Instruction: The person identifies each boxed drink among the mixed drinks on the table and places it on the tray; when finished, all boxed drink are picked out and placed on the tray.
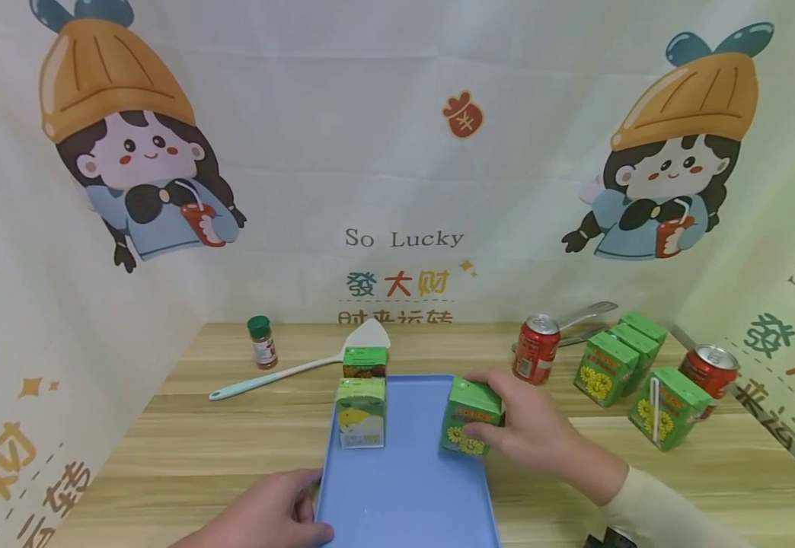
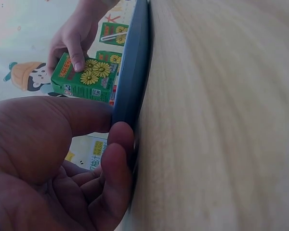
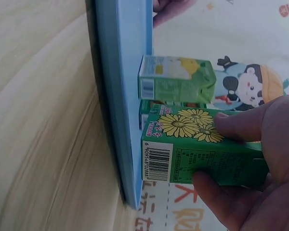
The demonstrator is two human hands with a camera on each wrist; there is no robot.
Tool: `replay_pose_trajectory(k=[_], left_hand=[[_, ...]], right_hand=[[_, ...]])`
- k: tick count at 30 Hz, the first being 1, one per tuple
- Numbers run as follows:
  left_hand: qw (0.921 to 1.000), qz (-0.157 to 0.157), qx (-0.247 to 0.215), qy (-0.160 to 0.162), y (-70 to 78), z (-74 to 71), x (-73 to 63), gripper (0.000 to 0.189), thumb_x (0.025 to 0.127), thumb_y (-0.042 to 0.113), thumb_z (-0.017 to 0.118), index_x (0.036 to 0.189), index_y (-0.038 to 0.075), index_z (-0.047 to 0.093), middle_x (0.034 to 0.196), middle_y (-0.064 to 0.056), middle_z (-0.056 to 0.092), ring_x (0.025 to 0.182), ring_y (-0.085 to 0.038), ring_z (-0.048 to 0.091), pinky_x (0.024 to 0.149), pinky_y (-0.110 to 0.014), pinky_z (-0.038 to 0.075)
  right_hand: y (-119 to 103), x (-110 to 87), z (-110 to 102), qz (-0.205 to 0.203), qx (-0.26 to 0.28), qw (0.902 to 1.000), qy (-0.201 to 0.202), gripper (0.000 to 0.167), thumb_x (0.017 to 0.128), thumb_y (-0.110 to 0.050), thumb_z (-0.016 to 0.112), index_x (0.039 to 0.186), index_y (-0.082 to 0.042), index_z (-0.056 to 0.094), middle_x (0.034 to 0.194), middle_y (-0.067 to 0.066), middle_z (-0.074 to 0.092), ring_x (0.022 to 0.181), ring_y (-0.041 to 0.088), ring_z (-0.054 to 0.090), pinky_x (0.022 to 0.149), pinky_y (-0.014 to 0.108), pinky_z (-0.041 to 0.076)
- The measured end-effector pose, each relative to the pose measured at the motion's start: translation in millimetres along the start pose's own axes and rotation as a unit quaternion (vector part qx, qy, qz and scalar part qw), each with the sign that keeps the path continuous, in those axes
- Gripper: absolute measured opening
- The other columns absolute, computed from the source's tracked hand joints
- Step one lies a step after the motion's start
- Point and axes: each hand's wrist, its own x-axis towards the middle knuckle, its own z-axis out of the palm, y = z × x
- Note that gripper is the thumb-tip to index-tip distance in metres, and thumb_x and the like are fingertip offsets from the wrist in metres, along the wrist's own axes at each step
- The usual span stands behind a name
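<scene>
My right hand (image 1: 531, 418) grips a green drink carton (image 1: 471, 417) with yellow flowers, upright at the right side of a blue tray (image 1: 411, 487). In the right wrist view the carton's barcode end (image 3: 157, 161) is right at the tray's surface. My left hand (image 1: 277, 511) pinches the tray's left edge, thumb above and fingers below, as the left wrist view shows. On the tray's left side stands a pale green carton (image 1: 361, 415) with a yellow fruit picture. Behind it is another green carton (image 1: 365, 360), partly hidden.
Right of the tray stand several green flower cartons (image 1: 606, 369), one with a straw (image 1: 656, 411), and two red cans (image 1: 536, 350). Metal utensils (image 1: 585, 313) lie behind the nearer can. At the back left are a green-capped spice jar (image 1: 263, 344) and a spatula with a pale blue handle (image 1: 253, 386).
</scene>
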Motion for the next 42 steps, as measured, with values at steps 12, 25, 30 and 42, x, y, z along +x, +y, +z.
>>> replay_pose_trajectory(k=[12,25,30,42], left_hand=[[0.9997,-0.024,-0.010,-0.003,1.1,0.1,0.2,0.027,0.095,0.020,0.089,0.098,0.011,0.064,0.076,-0.002,0.064,0.069,-0.020,0.060,0.060,-0.027,0.042],[0.9991,-0.040,-0.009,-0.009,1.5,-0.9,1.8,0.027,0.095,0.022,0.089,0.104,0.011,0.066,0.078,-0.003,0.064,0.069,-0.019,0.059,0.060,-0.028,0.041],[0.9990,-0.036,-0.021,-0.018,0.5,-2.1,1.4,0.028,0.096,0.023,0.089,0.108,0.010,0.067,0.078,-0.003,0.065,0.069,-0.019,0.059,0.060,-0.028,0.041],[0.9988,-0.024,-0.036,-0.021,-0.3,-3.1,-0.1,0.033,0.095,0.020,0.089,0.118,0.008,0.069,0.077,-0.004,0.065,0.068,-0.020,0.060,0.059,-0.027,0.041]], right_hand=[[-25.3,14.5,27.5,-0.057,0.005,0.9976,-0.039,0.059,0.088,-0.019,0.098,0.138,-0.014,0.068,0.118,-0.003,0.076,0.100,0.012,0.072,0.086,0.038,0.060],[-46.5,27.2,53.4,-0.094,0.031,0.9916,-0.083,0.058,0.092,-0.021,0.095,0.142,-0.013,0.068,0.136,0.001,0.075,0.121,0.016,0.070,0.101,0.041,0.059],[-53.9,30.5,61.7,-0.093,0.053,0.9894,-0.098,0.057,0.092,-0.019,0.095,0.141,-0.013,0.067,0.136,0.001,0.074,0.123,0.014,0.070,0.104,0.040,0.058],[-67.3,37.0,78.9,-0.074,0.055,0.9890,-0.115,0.060,0.090,-0.021,0.097,0.142,-0.012,0.067,0.133,0.000,0.075,0.117,0.009,0.070,0.101,0.035,0.058]])
